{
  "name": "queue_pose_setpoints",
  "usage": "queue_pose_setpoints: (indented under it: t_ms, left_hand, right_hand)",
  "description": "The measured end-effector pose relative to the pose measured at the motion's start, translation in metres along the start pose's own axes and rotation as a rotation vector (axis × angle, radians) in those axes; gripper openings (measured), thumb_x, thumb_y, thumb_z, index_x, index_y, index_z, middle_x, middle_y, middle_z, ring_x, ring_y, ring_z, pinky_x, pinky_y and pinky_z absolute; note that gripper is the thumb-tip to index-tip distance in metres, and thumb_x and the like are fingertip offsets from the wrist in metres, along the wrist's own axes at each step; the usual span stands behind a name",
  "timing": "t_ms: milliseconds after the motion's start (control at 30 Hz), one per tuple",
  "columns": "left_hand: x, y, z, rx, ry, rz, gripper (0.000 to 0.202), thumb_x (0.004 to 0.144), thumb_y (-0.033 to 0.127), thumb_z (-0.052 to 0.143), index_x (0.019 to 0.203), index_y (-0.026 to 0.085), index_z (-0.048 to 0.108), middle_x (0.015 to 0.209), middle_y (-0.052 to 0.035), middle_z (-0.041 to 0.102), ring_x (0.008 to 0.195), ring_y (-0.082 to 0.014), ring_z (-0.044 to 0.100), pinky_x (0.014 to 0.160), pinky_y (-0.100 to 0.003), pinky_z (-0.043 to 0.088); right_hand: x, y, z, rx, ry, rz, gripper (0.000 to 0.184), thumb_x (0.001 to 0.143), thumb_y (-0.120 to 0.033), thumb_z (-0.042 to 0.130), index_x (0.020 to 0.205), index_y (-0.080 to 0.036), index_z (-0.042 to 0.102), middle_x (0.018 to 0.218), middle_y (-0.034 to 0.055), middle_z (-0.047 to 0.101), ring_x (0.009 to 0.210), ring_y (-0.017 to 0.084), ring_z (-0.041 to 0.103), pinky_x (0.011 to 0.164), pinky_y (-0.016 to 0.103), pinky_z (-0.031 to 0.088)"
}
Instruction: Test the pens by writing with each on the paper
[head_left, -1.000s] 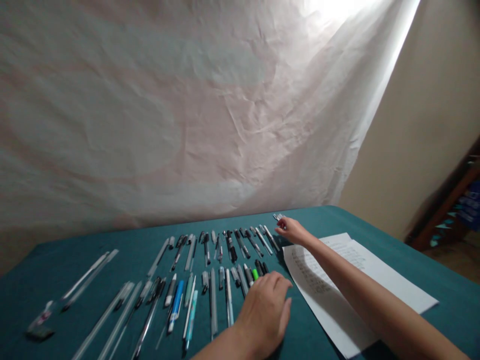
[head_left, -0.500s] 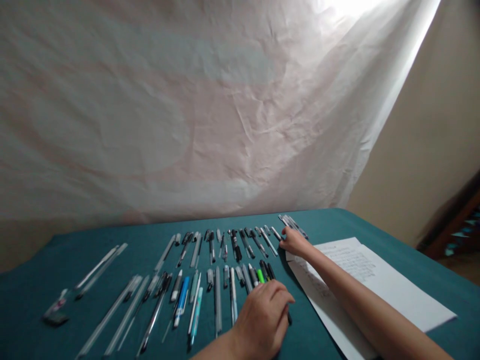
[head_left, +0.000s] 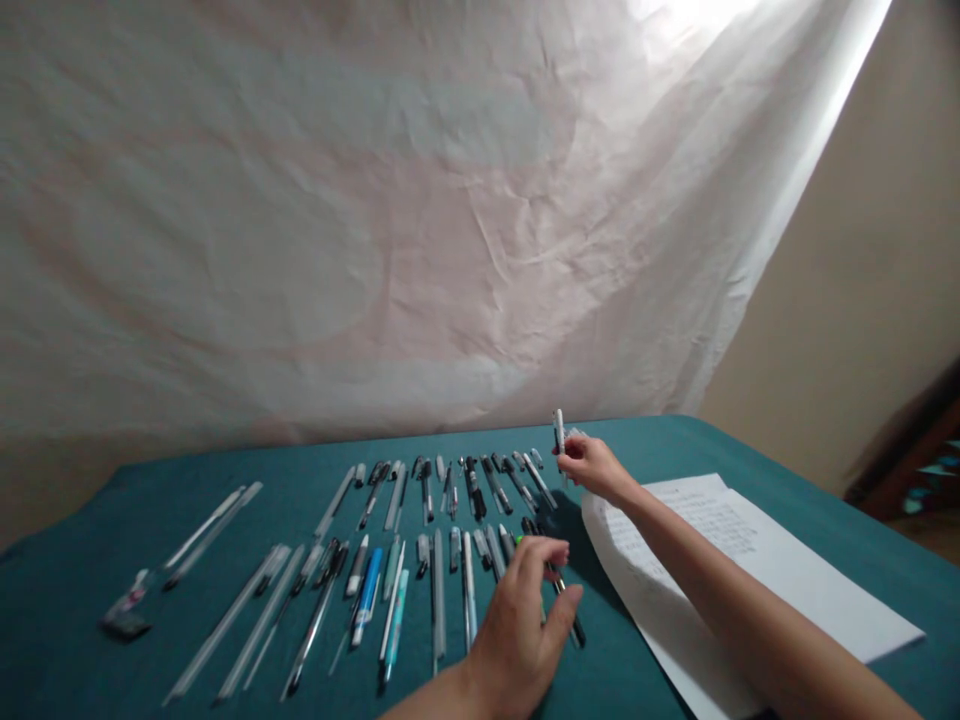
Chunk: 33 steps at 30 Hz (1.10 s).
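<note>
Note: my right hand (head_left: 594, 466) pinches a white pen (head_left: 559, 432) upright above the right end of the far row (head_left: 465, 480), while my left hand (head_left: 525, 615) half-curls over a dark pen (head_left: 564, 600), grip not discernible; I judge a loose pinch could drop the white pen and scatter that row.

The right hand (head_left: 594, 466) held a white pen (head_left: 559, 432) upright above the far end of the pen rows (head_left: 367, 595) on the teal desk (head_left: 697, 450), its forearm crossing a written sheet of paper (head_left: 757, 560). The left hand (head_left: 521, 630) hovered at the near row, thumb and fingers either side of a dark pen (head_left: 574, 625), grip unclear. A creased white cloth (head_left: 375, 220) hung behind
</note>
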<state>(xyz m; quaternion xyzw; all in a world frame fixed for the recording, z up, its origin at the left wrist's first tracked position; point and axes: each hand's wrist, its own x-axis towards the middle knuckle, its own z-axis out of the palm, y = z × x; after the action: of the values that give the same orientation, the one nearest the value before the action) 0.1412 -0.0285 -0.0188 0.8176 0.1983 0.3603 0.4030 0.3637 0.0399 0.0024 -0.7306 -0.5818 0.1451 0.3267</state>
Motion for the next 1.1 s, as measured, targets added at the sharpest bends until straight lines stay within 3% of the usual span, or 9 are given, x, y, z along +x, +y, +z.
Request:
queue_pose_setpoints:
  t_ms: [100,167,300,500,633,867,967,1100]
  left_hand:
    - [0.002,-0.005,0.003,-0.197,0.157,-0.163,0.038,0.086,0.026,0.047,0.122,0.023,0.035,0.124,-0.0081,0.044,0.111,-0.0174,0.046,0.094,-0.033,0.038]
    - [0.004,-0.006,0.005,-0.333,0.239,-0.219,0.045,0.085,0.028,0.049,0.125,0.024,0.030,0.130,-0.0085,0.039,0.116,-0.0181,0.043,0.098,-0.035,0.035]
    - [0.009,-0.007,0.003,-0.522,0.306,-0.237,0.044,0.083,0.028,0.053,0.122,0.022,0.033,0.124,-0.0096,0.045,0.110,-0.0186,0.048,0.095,-0.035,0.037]
    - [0.012,-0.012,0.002,-0.627,0.307,-0.251,0.029,0.083,0.029,0.052,0.108,0.019,0.041,0.096,-0.0069,0.057,0.089,-0.0177,0.056,0.078,-0.032,0.046]
    - [0.010,-0.016,0.002,-0.483,0.298,-0.251,0.028,0.082,0.029,0.054,0.107,0.018,0.046,0.090,-0.0049,0.056,0.083,-0.0160,0.056,0.076,-0.030,0.045]
    - [0.006,-0.011,0.000,-0.242,0.179,-0.169,0.018,0.084,0.029,0.049,0.096,0.018,0.058,0.090,-0.0043,0.055,0.084,-0.0158,0.054,0.076,-0.028,0.044]
    - [0.008,-0.010,-0.001,-0.213,0.178,-0.163,0.018,0.084,0.028,0.049,0.095,0.018,0.058,0.089,-0.0039,0.055,0.083,-0.0155,0.054,0.076,-0.027,0.044]
    - [0.009,-0.009,-0.002,-0.214,0.171,-0.169,0.019,0.085,0.028,0.048,0.097,0.018,0.058,0.090,-0.0042,0.055,0.084,-0.0157,0.054,0.076,-0.027,0.044]
  right_hand:
    - [-0.017,-0.027,-0.006,0.455,-0.253,-0.083,0.014,0.071,-0.027,0.054,0.076,-0.015,0.055,0.056,-0.0030,0.053,0.049,0.009,0.051,0.047,0.020,0.040]
    - [-0.030,-0.043,-0.008,0.606,-0.403,-0.121,0.017,0.069,-0.029,0.059,0.075,-0.014,0.054,0.056,-0.0039,0.051,0.048,0.009,0.049,0.047,0.020,0.041]
    - [-0.049,-0.064,-0.007,0.665,-0.610,-0.185,0.019,0.070,-0.028,0.063,0.077,-0.012,0.055,0.061,-0.0023,0.055,0.049,0.007,0.048,0.047,0.018,0.038]
    - [-0.058,-0.070,-0.002,0.727,-0.693,-0.197,0.021,0.068,-0.029,0.065,0.072,-0.012,0.053,0.062,-0.0020,0.055,0.054,0.008,0.049,0.051,0.020,0.038]
    - [-0.058,-0.072,-0.009,0.686,-0.545,-0.204,0.023,0.070,-0.032,0.065,0.072,-0.012,0.053,0.055,-0.0051,0.047,0.047,0.005,0.041,0.044,0.017,0.031]
    - [-0.055,-0.079,-0.043,0.881,0.079,-0.235,0.022,0.074,-0.036,0.061,0.082,-0.017,0.053,0.053,-0.0062,0.045,0.042,0.005,0.037,0.040,0.018,0.029]
    - [-0.054,-0.077,-0.053,0.891,0.155,-0.250,0.022,0.074,-0.036,0.061,0.084,-0.017,0.054,0.050,-0.0065,0.042,0.040,0.005,0.036,0.039,0.019,0.027]
    - [-0.054,-0.074,-0.057,0.857,0.146,-0.257,0.023,0.074,-0.036,0.061,0.084,-0.017,0.054,0.051,-0.0060,0.043,0.041,0.005,0.036,0.039,0.019,0.027]
